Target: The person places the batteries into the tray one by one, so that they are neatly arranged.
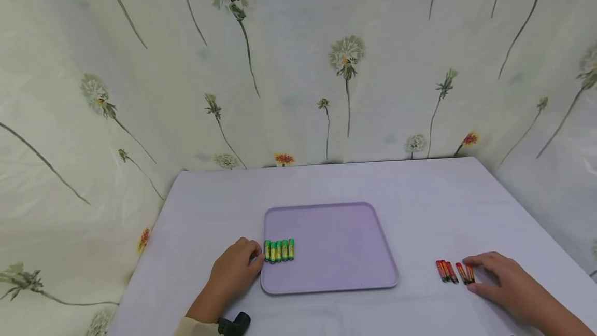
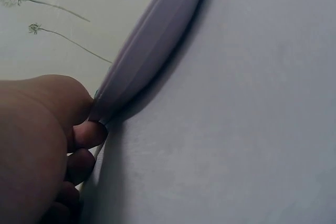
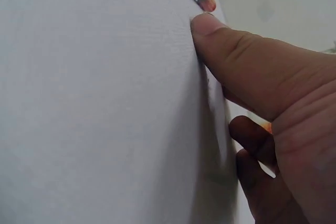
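The left hand (image 1: 235, 268) rested at the lavender tray's (image 1: 345, 274) left rim, fingers curled beside the row of green batteries (image 1: 279, 250) and holding nothing plainly visible. The right hand (image 1: 501, 280) lay relaxed on the table (image 1: 420, 196), fingertips touching the red batteries (image 1: 454, 271). Both wrist views hid the fingertips' contact.
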`<state>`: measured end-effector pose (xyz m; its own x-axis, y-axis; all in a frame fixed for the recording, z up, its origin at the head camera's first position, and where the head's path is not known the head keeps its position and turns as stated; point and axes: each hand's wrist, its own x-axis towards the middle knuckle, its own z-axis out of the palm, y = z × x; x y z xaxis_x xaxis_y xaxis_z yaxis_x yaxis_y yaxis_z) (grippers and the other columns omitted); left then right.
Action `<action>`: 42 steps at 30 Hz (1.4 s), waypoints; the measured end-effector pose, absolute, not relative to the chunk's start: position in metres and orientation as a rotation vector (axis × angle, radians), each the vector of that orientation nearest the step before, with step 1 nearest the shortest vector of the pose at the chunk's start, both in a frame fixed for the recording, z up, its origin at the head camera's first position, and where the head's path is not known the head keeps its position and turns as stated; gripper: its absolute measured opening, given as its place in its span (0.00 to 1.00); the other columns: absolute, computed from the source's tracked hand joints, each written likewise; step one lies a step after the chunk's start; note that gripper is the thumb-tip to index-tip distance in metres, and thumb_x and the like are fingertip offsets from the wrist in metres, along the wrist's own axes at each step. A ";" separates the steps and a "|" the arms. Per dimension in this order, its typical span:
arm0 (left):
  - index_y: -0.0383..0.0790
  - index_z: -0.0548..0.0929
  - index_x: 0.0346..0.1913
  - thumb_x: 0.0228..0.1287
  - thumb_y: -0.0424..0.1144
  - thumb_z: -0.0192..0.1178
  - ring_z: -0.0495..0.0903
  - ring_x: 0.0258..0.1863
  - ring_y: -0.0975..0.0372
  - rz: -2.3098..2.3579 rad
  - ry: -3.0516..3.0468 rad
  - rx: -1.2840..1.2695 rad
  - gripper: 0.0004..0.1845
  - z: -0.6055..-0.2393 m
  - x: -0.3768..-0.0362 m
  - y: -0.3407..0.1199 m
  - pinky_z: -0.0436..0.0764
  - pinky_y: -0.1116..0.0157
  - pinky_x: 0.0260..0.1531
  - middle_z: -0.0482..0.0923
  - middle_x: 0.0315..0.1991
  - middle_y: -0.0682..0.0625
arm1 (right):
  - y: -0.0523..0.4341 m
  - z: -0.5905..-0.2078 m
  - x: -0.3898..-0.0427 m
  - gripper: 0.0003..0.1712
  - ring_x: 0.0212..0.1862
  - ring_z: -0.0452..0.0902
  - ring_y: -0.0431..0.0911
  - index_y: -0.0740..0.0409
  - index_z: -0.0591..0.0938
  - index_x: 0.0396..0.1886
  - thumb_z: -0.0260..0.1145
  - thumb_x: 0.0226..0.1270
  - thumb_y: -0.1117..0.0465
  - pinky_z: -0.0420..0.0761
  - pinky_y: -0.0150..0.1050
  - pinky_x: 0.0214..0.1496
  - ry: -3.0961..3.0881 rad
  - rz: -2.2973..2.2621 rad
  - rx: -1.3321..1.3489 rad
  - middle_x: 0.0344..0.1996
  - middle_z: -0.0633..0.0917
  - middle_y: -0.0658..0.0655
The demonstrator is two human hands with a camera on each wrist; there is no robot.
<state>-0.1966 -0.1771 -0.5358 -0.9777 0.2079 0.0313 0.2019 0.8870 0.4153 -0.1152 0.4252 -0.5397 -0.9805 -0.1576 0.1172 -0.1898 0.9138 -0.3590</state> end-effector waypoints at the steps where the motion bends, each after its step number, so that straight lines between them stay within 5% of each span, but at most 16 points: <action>1: 0.54 0.80 0.39 0.72 0.48 0.64 0.67 0.31 0.65 0.671 3.036 0.337 0.05 -0.536 -0.197 -0.177 0.68 0.65 0.31 0.69 0.33 0.59 | 0.425 -0.539 -0.116 0.30 0.58 0.74 0.33 0.49 0.86 0.55 0.82 0.54 0.44 0.64 0.16 0.50 -3.014 0.558 0.253 0.54 0.86 0.53; 5: 0.54 0.80 0.39 0.72 0.48 0.63 0.67 0.30 0.65 0.684 3.019 0.346 0.05 -0.536 -0.197 -0.177 0.68 0.65 0.30 0.70 0.33 0.59 | 0.423 -0.538 -0.118 0.33 0.61 0.77 0.61 0.55 0.84 0.57 0.79 0.57 0.43 0.78 0.46 0.60 -3.136 0.532 0.171 0.56 0.85 0.58; 8: 0.53 0.81 0.39 0.72 0.48 0.62 0.67 0.30 0.65 0.686 3.007 0.348 0.05 -0.536 -0.197 -0.177 0.68 0.65 0.30 0.70 0.33 0.58 | 0.422 -0.539 -0.119 0.33 0.60 0.77 0.65 0.59 0.84 0.57 0.79 0.58 0.45 0.76 0.63 0.57 -3.165 0.523 0.163 0.55 0.84 0.60; 13: 0.53 0.81 0.39 0.72 0.48 0.62 0.68 0.31 0.65 0.679 3.004 0.341 0.05 -0.539 -0.196 -0.177 0.68 0.65 0.31 0.70 0.33 0.58 | 0.423 -0.541 -0.121 0.31 0.56 0.80 0.56 0.56 0.86 0.54 0.81 0.56 0.45 0.80 0.42 0.53 -3.132 0.402 0.207 0.51 0.86 0.51; 19: 0.54 0.80 0.38 0.72 0.48 0.63 0.68 0.30 0.65 0.680 3.008 0.346 0.05 -0.540 -0.197 -0.176 0.68 0.66 0.30 0.70 0.33 0.59 | 0.426 -0.536 -0.121 0.31 0.51 0.79 0.40 0.56 0.87 0.52 0.83 0.51 0.46 0.72 0.22 0.48 -3.090 0.378 0.209 0.49 0.87 0.50; 23: 0.54 0.80 0.38 0.72 0.48 0.62 0.67 0.30 0.65 0.678 3.027 0.350 0.05 -0.540 -0.198 -0.176 0.68 0.66 0.30 0.70 0.33 0.59 | 0.424 -0.529 -0.124 0.32 0.54 0.81 0.47 0.58 0.86 0.53 0.83 0.53 0.46 0.68 0.19 0.47 -3.073 0.419 0.210 0.51 0.87 0.54; 27: 0.54 0.80 0.39 0.72 0.48 0.62 0.67 0.31 0.65 0.672 3.040 0.356 0.05 -0.539 -0.199 -0.177 0.68 0.66 0.30 0.70 0.33 0.59 | 0.418 -0.523 -0.128 0.33 0.58 0.80 0.61 0.59 0.85 0.55 0.82 0.55 0.45 0.72 0.27 0.49 -3.049 0.464 0.207 0.52 0.87 0.58; 31: 0.54 0.80 0.38 0.72 0.48 0.62 0.68 0.31 0.65 0.673 3.040 0.353 0.05 -0.537 -0.199 -0.178 0.68 0.65 0.31 0.70 0.34 0.59 | 0.407 -0.520 -0.134 0.38 0.60 0.77 0.65 0.62 0.84 0.59 0.79 0.59 0.40 0.79 0.51 0.57 -3.078 0.537 0.150 0.54 0.85 0.63; 34: 0.54 0.80 0.38 0.72 0.48 0.62 0.68 0.31 0.65 0.672 3.042 0.351 0.05 -0.537 -0.199 -0.178 0.69 0.65 0.31 0.70 0.34 0.59 | 0.398 -0.518 -0.138 0.42 0.62 0.75 0.66 0.63 0.82 0.62 0.75 0.61 0.36 0.75 0.67 0.58 -3.103 0.605 0.122 0.57 0.83 0.66; 42: 0.54 0.80 0.38 0.72 0.49 0.62 0.68 0.31 0.65 0.676 3.021 0.331 0.05 -0.537 -0.197 -0.179 0.69 0.65 0.31 0.70 0.34 0.59 | 0.371 -0.514 -0.144 0.43 0.64 0.74 0.66 0.62 0.80 0.65 0.72 0.64 0.33 0.74 0.68 0.60 -3.071 0.674 0.135 0.60 0.80 0.66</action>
